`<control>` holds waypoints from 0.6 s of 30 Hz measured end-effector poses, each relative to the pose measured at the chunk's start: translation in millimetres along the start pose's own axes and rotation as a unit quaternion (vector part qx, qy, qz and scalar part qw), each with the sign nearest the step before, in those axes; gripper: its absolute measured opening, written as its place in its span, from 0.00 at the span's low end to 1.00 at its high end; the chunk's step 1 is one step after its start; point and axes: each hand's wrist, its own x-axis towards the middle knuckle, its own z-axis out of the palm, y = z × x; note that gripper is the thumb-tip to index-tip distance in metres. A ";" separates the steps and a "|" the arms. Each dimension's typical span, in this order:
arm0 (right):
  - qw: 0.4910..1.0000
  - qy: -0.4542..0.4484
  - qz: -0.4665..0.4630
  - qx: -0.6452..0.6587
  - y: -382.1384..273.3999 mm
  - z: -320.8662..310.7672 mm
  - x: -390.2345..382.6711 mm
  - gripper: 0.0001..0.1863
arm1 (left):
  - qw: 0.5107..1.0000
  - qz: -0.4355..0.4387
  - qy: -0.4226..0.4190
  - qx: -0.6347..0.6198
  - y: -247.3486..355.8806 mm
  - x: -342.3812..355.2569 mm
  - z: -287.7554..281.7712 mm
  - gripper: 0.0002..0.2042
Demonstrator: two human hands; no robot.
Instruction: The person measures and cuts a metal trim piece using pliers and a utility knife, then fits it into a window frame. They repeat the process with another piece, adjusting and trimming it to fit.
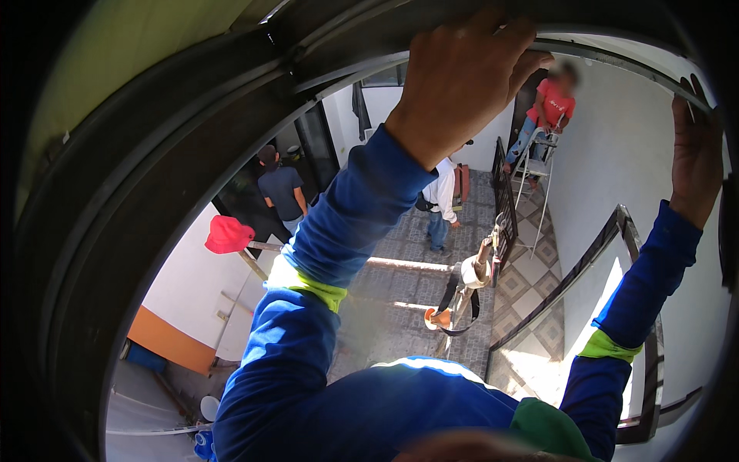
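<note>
Overhead, a dark metal beam (346, 48) curves across the top of the view. My left hand (460, 83) reaches up to it with fingers bent over its lower edge; the fingertips are partly lost in shadow. A thinner dark metal bar (616, 60) continues to the right. Around that bar's far right end is my right hand (695, 158), raised, its fingers pointing up and its thumb side dim. Both arms are lifted in blue sleeves with yellow-green bands.
Below, a person in red (554, 100) stands on a stepladder (536, 162) beside a white wall. Two more people stand on the tiled floor (369, 308). A red cap (229, 235) hangs on a pole. Straps (454, 308) hang by a post; a dark metal frame (654, 369) leans at right.
</note>
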 end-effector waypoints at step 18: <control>0.977 -0.064 0.028 0.202 26.5 -6.2 -12.7 0.28 | 0.997 0.073 0.001 0.019 -14.5 -2.8 26.4 0.14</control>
